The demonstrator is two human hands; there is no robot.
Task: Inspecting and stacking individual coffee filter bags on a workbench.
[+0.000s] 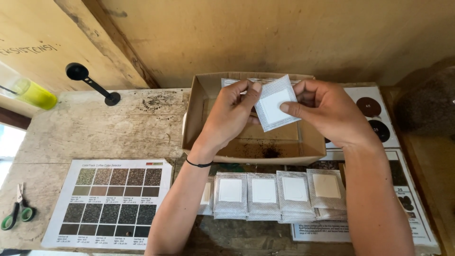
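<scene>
While both hands hover over the box point(199, 128), I pinch one sachet point(276, 103) between them: left hand point(232, 111) fingers closed on its left edge, right hand point(327, 111) thumb and forefinger gripping its right. Below my wrists, more sachets point(277, 195) lie in a row; chart point(113, 201) lies lower left.

Head view, steeply downward (close)

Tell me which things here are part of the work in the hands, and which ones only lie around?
In use:
- sachet, held by left hand and right hand
- box under the hands
- row of sachets in front of the box

Lying about:
- scissors
- black scoop
- colour chart
- yellow bottle
</scene>
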